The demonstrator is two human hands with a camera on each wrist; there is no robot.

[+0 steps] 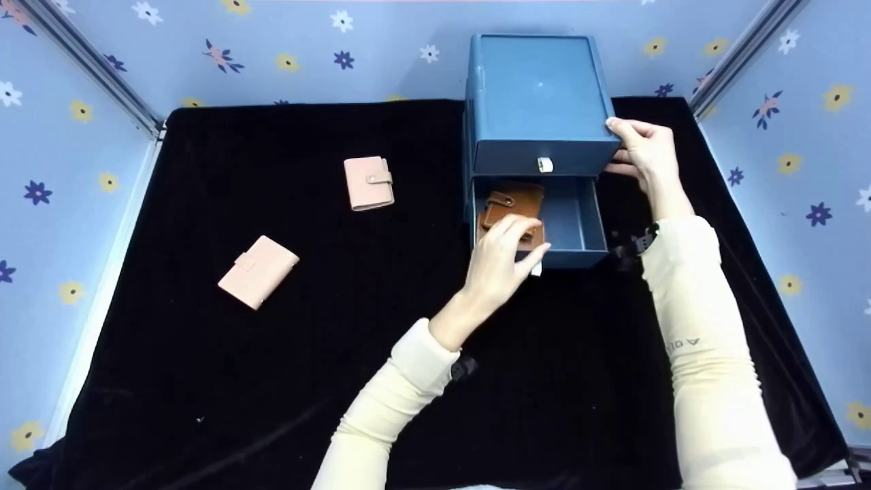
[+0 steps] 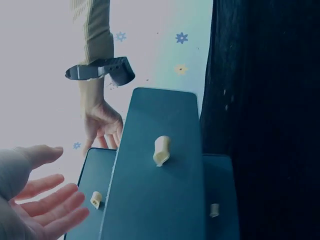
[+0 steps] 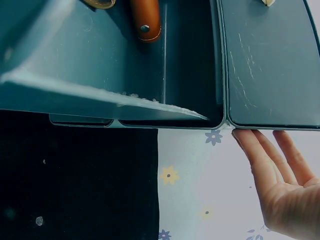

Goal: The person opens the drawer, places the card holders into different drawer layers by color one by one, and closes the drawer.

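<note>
A blue drawer cabinet [image 1: 544,88] stands at the back right with its lower drawer [image 1: 575,258] pulled out. In the drawer's left part lie brown leather card wallets [image 1: 524,199], one with a snap strap, partly hidden by my left hand. That left hand [image 1: 500,262] hovers over the drawer's front left, thumb and fingers apart; the left wrist view shows the fingers [image 2: 60,205] extended and holding nothing. My right hand [image 1: 650,153] rests against the cabinet's right side, thumb on the top front corner. In the right wrist view its fingers [image 3: 265,155] are straight against the side wall.
Two pink snap wallets lie on the black cloth [image 1: 340,395]: one wallet [image 1: 367,182] left of the cabinet, the other wallet [image 1: 258,272] farther left and nearer. Flowered panels [image 1: 306,51] stand around the table. The upper drawer's white pull tab [image 1: 545,165] sticks out in front.
</note>
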